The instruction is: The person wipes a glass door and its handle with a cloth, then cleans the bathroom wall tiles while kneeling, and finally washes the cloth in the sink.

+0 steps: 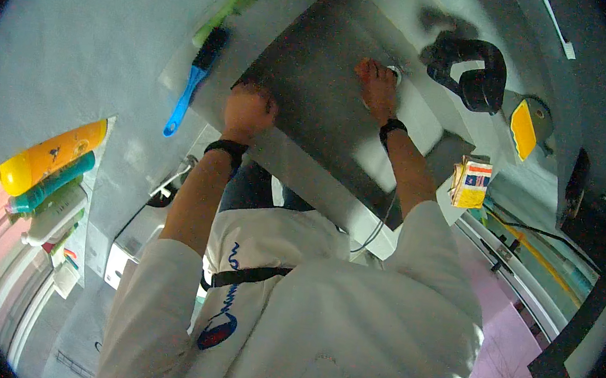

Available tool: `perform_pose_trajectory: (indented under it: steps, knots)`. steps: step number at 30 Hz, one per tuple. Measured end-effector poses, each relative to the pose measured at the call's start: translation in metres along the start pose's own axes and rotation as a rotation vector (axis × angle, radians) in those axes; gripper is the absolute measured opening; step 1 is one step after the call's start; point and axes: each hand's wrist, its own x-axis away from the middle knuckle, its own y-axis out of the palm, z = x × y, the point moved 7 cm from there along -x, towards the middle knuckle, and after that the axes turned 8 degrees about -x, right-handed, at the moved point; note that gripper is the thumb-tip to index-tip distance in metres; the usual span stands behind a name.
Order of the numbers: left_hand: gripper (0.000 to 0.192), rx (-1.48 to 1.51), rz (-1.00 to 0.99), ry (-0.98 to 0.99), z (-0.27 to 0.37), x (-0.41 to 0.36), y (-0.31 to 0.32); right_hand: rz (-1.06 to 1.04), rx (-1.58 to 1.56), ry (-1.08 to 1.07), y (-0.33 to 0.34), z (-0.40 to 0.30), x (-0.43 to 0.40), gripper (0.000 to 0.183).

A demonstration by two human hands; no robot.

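My left hand (249, 110) is blurred and curled at the near left edge of a broad dark grey surface (314, 79); whether its fingers grip that edge is hidden. Farther up on the right, my right hand (378, 83) lies low over the same surface, fingers bent, beside a small round white thing (395, 75). What its fingers touch does not show clearly. A brush with a blue handle (183, 102) and dark bristles lies left of my left hand, below a long blurred green thing (239, 5). A thin grey cable (378, 233) hangs over the near edge.
Bottles, one orange and yellow (54, 157), one teal (54, 182), stand at far left. On the right are a black curved object (473, 74), a yellow pad (523, 130), a folded printed packet (471, 183) and a white toothbrush-like item (558, 27). A metal rail runs lower right.
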Motion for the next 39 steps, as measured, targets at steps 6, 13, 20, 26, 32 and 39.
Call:
perform_pose_trajectory:
  steps: [6, 13, 20, 26, 32, 39]
  knots:
    - [0.021, 0.044, -0.048, 0.016, 0.001, -0.001, 0.010, 0.273, -0.490, 0.261, -0.008, -0.034, -0.040, 0.052]
    - [0.023, -0.022, 0.050, 0.024, -0.004, 0.001, 0.015, 0.168, -0.298, 0.197, -0.011, -0.127, -0.089, 0.057]
    - [0.021, -0.006, 0.039, 0.025, 0.004, -0.007, 0.007, 0.103, -0.604, 0.084, 0.031, -0.068, -0.106, 0.046]
    - [0.018, -0.024, 0.119, 0.060, -0.004, 0.005, 0.009, -0.046, -0.131, 0.239, 0.001, -0.018, -0.086, 0.047]
    - [0.015, 0.033, 0.131, 0.118, 0.008, -0.004, -0.002, 0.126, -0.059, 0.315, -0.017, 0.017, -0.031, 0.051]
    - [0.017, -0.008, 0.067, 0.084, 0.002, 0.000, 0.008, -0.625, -0.437, 0.523, -0.027, 0.016, -0.047, 0.047]
